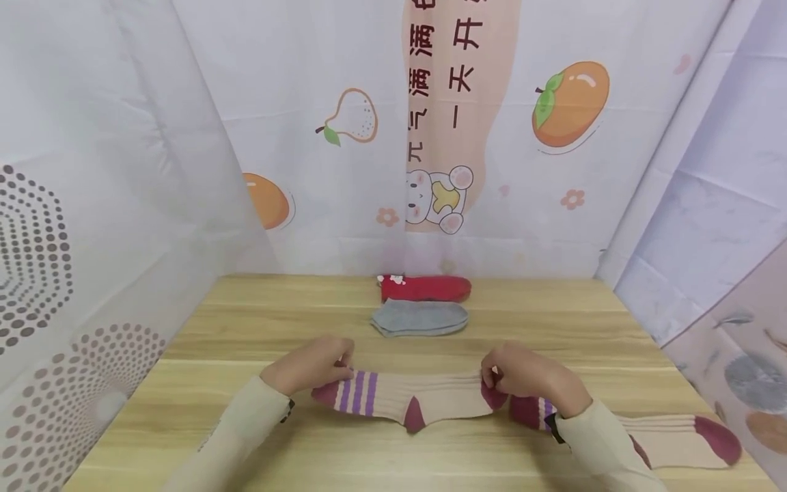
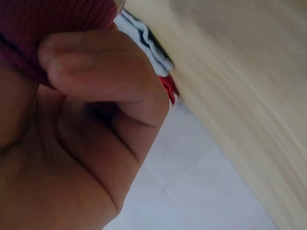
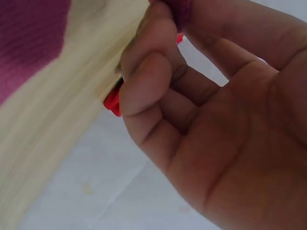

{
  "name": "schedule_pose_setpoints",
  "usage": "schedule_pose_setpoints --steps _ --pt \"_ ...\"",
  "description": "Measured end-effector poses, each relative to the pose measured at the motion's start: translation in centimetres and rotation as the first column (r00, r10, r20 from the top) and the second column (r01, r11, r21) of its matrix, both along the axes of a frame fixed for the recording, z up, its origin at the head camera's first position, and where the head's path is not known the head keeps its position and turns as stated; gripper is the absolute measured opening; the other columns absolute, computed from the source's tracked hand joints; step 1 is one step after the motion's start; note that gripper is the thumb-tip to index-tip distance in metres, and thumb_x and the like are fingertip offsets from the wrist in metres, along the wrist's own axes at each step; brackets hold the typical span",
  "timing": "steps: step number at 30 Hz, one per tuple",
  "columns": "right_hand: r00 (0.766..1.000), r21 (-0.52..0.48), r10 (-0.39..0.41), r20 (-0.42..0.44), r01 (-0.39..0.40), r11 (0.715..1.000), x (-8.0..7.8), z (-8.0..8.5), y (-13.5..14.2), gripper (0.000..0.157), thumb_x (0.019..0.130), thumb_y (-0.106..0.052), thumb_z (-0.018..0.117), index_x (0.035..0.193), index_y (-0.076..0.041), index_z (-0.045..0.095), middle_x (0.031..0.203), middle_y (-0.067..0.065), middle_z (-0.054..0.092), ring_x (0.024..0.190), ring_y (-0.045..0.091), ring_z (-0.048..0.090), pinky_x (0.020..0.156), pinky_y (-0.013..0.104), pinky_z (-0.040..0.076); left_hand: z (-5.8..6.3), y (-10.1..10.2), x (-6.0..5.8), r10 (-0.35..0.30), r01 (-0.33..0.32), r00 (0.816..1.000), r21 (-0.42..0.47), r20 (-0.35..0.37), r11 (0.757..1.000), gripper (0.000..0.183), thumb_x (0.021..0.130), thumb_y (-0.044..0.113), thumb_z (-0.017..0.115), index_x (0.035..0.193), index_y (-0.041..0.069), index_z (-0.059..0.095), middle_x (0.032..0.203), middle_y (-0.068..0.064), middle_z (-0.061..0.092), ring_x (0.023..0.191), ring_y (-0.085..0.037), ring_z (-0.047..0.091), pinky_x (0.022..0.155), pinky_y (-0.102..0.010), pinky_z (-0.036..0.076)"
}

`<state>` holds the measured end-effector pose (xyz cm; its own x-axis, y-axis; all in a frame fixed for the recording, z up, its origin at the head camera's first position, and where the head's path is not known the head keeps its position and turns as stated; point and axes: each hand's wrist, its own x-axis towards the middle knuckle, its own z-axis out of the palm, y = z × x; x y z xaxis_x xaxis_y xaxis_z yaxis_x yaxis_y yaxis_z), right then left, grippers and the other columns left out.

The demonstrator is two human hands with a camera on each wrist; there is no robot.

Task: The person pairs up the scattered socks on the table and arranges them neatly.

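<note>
A cream knit sock (image 1: 443, 393) with purple stripes and maroon cuff, heel and toe lies stretched sideways, low over the wooden table. My left hand (image 1: 307, 369) pinches its maroon cuff at the striped end; in the left wrist view thumb and fingers close on the maroon knit (image 2: 67, 17). At the other end my right hand (image 1: 531, 374) pinches the maroon toe (image 1: 492, 398). A matching sock (image 1: 667, 441) rests to the right, partly hidden under my right wrist and sleeve.
Beyond the held sock, grey-blue socks (image 1: 421, 318) lie flat, with a red sock (image 1: 433, 288) just behind them. The wooden table (image 1: 258, 314) ends at a printed white curtain (image 1: 320, 205); fabric also hangs on both sides.
</note>
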<state>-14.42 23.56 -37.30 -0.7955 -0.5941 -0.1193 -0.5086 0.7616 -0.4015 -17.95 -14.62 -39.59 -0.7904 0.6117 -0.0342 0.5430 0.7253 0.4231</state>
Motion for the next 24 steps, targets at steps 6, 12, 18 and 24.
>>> schedule_pose_setpoints --steps 6,12,18,24 --pt "0.998 0.031 -0.038 0.051 0.037 0.999 0.2 -0.8 -0.3 0.033 0.072 0.02 0.055 0.069 -0.013 0.058 0.074 -0.005 0.053 0.064 0.008 0.044 0.055 0.024 0.04 -0.7 0.7 0.1 -0.056 0.056 0.998 -0.037 -0.009 0.998 0.025 0.091 0.018 0.073 0.076 0.017 0.053 0.067 0.007 0.048 0.062 -0.005 0.044 0.055 -0.023 0.042" --pt "0.994 0.075 -0.087 0.073 0.082 0.994 0.2 -1.4 -0.6 0.034 0.072 0.022 0.05 0.07 -0.012 0.054 0.067 -0.006 0.049 0.061 0.01 0.042 0.054 0.024 0.036 -1.5 0.7 0.3 -0.01 0.013 0.999 -0.067 0.047 0.998 0.026 0.093 0.018 0.071 0.075 0.016 0.052 0.065 0.006 0.046 0.058 -0.005 0.044 0.051 -0.023 0.04" --pt "0.985 0.111 -0.139 0.097 0.128 0.986 0.2 -1.0 -0.5 0.03 0.076 0.018 0.06 0.079 -0.012 0.055 0.073 -0.002 0.05 0.066 0.013 0.045 0.057 0.027 0.038 -1.2 0.8 0.8 0.019 -0.012 0.997 -0.095 0.069 0.995 0.027 0.094 0.017 0.069 0.073 0.015 0.052 0.064 0.005 0.046 0.056 -0.007 0.043 0.05 -0.024 0.038" --pt "0.976 0.047 -0.197 0.096 0.194 0.98 0.7 0.7 0.8 0.024 0.085 -0.008 0.076 0.097 -0.009 0.055 0.074 0.0 0.049 0.063 0.014 0.046 0.056 0.029 0.04 -0.5 1.0 1.7 0.083 -0.103 0.991 -0.2 -0.107 0.974 0.02 0.09 0.023 0.074 0.086 0.009 0.06 0.072 0.002 0.053 0.066 -0.015 0.052 0.062 -0.033 0.049"
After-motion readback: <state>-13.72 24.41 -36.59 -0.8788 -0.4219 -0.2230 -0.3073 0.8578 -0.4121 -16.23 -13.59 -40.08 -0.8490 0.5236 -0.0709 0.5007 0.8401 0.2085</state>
